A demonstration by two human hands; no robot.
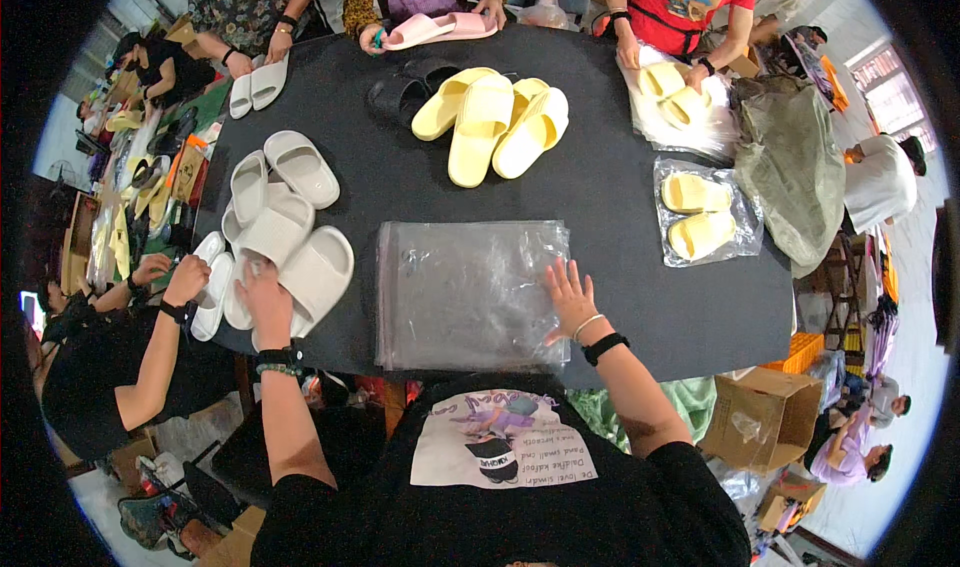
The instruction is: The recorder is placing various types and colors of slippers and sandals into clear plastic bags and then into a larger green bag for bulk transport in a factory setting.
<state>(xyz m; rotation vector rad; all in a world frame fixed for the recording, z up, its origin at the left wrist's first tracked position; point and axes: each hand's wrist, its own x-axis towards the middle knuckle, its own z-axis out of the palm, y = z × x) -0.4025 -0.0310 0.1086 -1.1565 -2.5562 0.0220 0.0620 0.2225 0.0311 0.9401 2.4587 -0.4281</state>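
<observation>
A loose pile of light grey slide slippers lies at the left of the black table. My left hand is down at the near side of this pile, its fingers closed round the edge of a light grey slide; the fingertips are partly hidden and slightly blurred. In front of me lies a flat stack of clear plastic bags. My right hand rests on the right edge of the stack, fingers spread, holding nothing.
Yellow slides and black slides are piled at the far middle. A bagged yellow pair lies at right, near a green-grey sheet. Across the table co-workers handle a pink slide, grey slides and yellow slides; another at left holds white slides.
</observation>
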